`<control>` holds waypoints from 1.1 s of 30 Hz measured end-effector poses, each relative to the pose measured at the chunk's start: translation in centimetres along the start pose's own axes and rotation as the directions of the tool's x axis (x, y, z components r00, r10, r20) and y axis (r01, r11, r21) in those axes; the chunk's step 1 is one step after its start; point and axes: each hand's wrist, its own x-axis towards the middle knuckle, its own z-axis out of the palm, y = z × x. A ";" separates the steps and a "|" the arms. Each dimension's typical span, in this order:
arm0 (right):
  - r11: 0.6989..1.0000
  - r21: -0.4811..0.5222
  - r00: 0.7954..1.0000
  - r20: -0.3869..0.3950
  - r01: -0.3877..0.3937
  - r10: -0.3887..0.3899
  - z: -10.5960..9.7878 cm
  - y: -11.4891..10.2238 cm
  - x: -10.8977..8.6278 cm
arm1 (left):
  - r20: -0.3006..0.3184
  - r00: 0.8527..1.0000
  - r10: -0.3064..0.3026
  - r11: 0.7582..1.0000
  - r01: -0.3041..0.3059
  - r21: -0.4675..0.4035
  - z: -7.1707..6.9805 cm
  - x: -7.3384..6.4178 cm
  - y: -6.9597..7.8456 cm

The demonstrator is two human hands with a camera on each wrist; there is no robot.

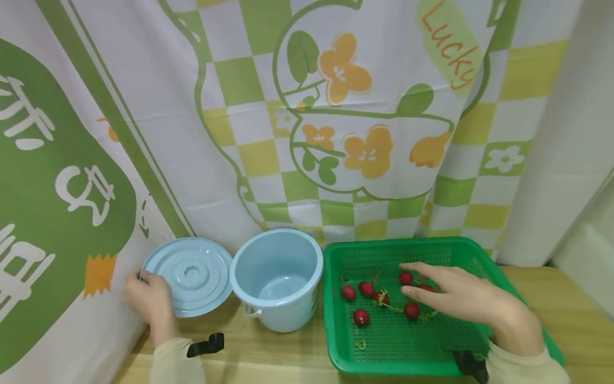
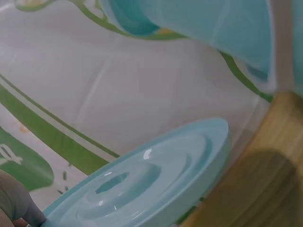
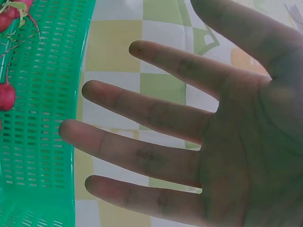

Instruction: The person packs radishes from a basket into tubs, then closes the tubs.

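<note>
At the left, my left hand [image 1: 150,301] pinches the rim of a round light blue lid [image 1: 211,288]. In the left wrist view the lid [image 2: 142,184] tilts beside the wooden tabletop, with the thumb [image 2: 21,203] at its edge. A light blue bucket [image 1: 290,312] stands uncovered just right of the lid, and nothing shows inside it. My right hand [image 1: 460,293] hovers over the green basket [image 1: 384,368] with its fingers straight; they are spread in the right wrist view. Several red radishes [image 1: 361,318] lie in the basket, some partly hidden behind the right hand.
The wooden table [image 1: 259,357] runs under the bucket and basket. Behind them hangs a patterned white and green curtain [image 1: 336,160], close to their back rims. The bucket's handle [image 1: 253,312] hangs down at its front left.
</note>
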 end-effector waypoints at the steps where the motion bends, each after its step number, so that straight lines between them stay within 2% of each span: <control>1: 1.000 0.002 1.000 0.006 0.001 -0.001 0.0 0.0 0.1 | 0.006 1.000 -0.013 1.000 0.013 0.010 0.2 0.1 -0.4; 5: 1.000 0.018 0.999 0.030 0.015 -0.016 0.0 -0.1 0.4 | 0.045 0.997 -0.062 0.996 0.059 0.063 0.8 0.5 -2.3; 8: 0.999 0.033 0.998 0.052 0.020 -0.022 -0.1 -0.1 0.6 | 0.079 0.994 -0.075 0.993 0.067 0.097 1.2 0.6 -3.7; 12: 0.999 0.032 0.997 0.072 0.014 -0.016 -0.2 -0.2 0.8 | 0.121 0.988 -0.101 0.991 0.090 0.099 1.7 0.5 -5.1; 15: 1.000 0.022 0.997 0.072 0.018 -0.020 -0.1 -0.4 0.7 | 0.165 0.981 -0.102 0.989 0.082 0.124 2.0 0.3 -6.1; 18: 0.999 0.017 0.997 0.070 0.028 -0.029 0.0 -0.5 0.5 | 0.245 0.962 -0.118 0.982 0.077 0.173 2.2 0.2 -7.0; 20: 0.999 0.016 0.997 0.066 0.035 -0.036 0.0 -0.5 0.2 | 0.303 0.942 -0.146 0.975 0.086 0.203 2.6 0.1 -7.3; 22: 0.999 0.014 0.997 0.062 0.040 -0.041 0.1 -0.5 0.1 | 0.340 0.923 -0.179 0.967 0.103 0.232 2.6 0.0 -7.6; 23: 0.999 0.014 0.997 0.063 0.040 -0.041 0.2 -0.5 0.1 | 0.347 0.919 -0.189 0.965 0.108 0.239 2.6 0.0 -7.7; 30: 0.999 0.031 0.996 0.072 0.042 -0.044 0.5 -0.9 0.1 | 0.290 0.942 -0.169 0.947 0.074 0.312 3.4 -0.2 -8.2; 33: 0.999 0.022 0.997 0.067 0.041 -0.043 0.6 -1.2 -0.1 | 0.271 0.946 -0.176 0.943 0.083 0.323 3.4 -0.2 -8.6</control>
